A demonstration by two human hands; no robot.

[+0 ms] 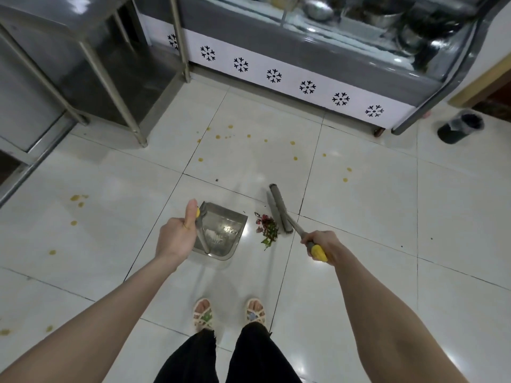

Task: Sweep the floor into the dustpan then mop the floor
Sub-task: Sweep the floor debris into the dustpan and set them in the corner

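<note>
A metal dustpan (224,233) stands on the white tiled floor just ahead of my feet, its open mouth facing right. My left hand (178,234) grips its yellow-tipped upright handle, thumb up. A small pile of red and green leaf scraps (266,228) lies just right of the dustpan's mouth. The grey broom head (279,208) rests on the floor right behind the pile. My right hand (320,243) grips the broom's handle at its yellow grip. Some pale dust lies inside the dustpan.
Yellow drops (201,159) spot the tiles ahead and to the left. A refrigerated display counter (304,76) runs across the back. A steel table's legs (135,128) stand at the left. A dark bin (460,129) sits at the far right.
</note>
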